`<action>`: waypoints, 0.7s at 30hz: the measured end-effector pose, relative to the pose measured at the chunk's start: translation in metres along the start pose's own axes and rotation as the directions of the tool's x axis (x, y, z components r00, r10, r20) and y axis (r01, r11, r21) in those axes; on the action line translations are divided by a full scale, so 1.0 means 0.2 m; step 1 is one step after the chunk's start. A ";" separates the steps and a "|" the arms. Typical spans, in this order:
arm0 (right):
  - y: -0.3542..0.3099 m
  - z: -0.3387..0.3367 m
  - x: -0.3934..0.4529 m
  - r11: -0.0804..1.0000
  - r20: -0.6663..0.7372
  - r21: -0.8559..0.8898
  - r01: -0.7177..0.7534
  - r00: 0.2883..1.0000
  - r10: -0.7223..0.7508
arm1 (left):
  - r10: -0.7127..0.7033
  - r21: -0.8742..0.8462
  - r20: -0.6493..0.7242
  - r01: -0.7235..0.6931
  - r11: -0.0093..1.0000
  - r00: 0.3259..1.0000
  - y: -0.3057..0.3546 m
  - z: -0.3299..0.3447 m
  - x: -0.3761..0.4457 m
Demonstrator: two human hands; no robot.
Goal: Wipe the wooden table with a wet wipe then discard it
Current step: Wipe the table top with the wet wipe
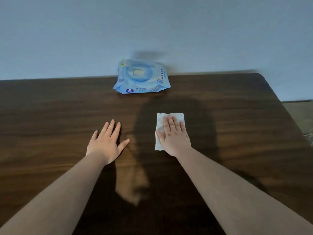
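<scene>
A white wet wipe (159,122) lies spread flat on the dark wooden table (50,116), right of centre. My right hand (174,136) presses flat on top of it, fingers stretched forward and covering its right half. My left hand (106,141) rests palm down on the bare wood to the left of the wipe, fingers spread, holding nothing. A darker damp-looking band runs across the wood between and behind the hands.
A blue pack of wet wipes (140,77) stands at the table's far edge against the pale wall, its lid flap raised. The table's rounded right corner (260,77) and right edge fall away to the floor.
</scene>
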State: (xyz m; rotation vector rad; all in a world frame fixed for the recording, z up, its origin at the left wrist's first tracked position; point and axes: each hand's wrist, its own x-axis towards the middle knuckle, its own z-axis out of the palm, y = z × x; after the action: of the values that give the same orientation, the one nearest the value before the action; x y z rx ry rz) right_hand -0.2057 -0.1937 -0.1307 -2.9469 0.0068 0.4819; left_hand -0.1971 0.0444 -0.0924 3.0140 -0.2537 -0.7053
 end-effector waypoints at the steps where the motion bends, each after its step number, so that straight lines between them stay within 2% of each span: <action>1: -0.11 0.01 0.01 0.999 0.010 -0.010 0.039 0.999 -0.039 | -0.031 -0.013 -0.006 0.031 0.999 1.000 -0.09 0.01 -0.04; 8: -0.79 0.12 0.05 0.967 0.059 -0.047 0.249 0.967 -0.246 | -0.274 -0.096 -0.023 0.271 0.958 0.961 -0.68 0.13 -0.37; 14: -1.27 0.21 0.06 0.922 0.081 -0.071 0.381 0.923 -0.376 | -0.536 -0.135 0.054 0.538 0.832 0.842 -1.16 0.27 -0.67; 17: -1.47 0.23 0.08 0.895 0.098 -0.094 0.437 0.898 -0.428 | -0.536 -0.198 0.068 0.538 0.819 0.841 -1.27 0.30 -0.73; 21: -1.72 0.26 0.11 0.857 0.103 -0.131 0.499 0.866 -0.489 | -0.536 -0.256 -0.002 0.517 0.817 0.844 -1.28 0.35 -0.72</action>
State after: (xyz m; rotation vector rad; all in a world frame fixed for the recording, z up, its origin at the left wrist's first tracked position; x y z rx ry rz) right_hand -0.1918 0.1537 -0.1342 -2.9057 -0.8113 0.5142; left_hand -0.3162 0.3201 -0.1103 2.8541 0.6565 -0.5856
